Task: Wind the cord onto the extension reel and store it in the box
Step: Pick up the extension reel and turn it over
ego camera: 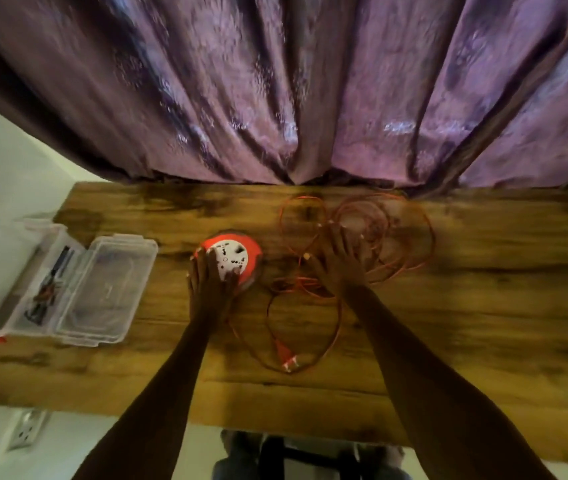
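Head view, single entry.

Left hand (208, 282): laid on the near-left part of the extension reel (228, 261), fingers reaching over its white socket face; the blur does not settle whether they curl round the rim or merely press.

Right hand (339, 258): fingers spread and fairly straight, resting on the loose cord (384, 230), holding nothing.

Extension reel: red body, white centre, flat on the counter (483, 306), mid-left.

Cord: orange, unwound, lying in overlapping loops right of the reel and trailing toward the near edge, where the red plug (286, 355) lies.

Box (102, 285): clear plastic, open, at the counter's left end, well apart from the reel; dark items show in one half.

Risks, judged: the loops cross one another, so winding may pull a knot tight against the reel; the plug, dragged in, could catch a loop; the reel may skid if the steadying hand is light; the box overhangs the left edge and could tip under load.

Surface and room: dark-grained wooden counter; purple patterned curtain (310, 98) hanging behind it; pale wall at left; a wall socket (28, 433) low at left.
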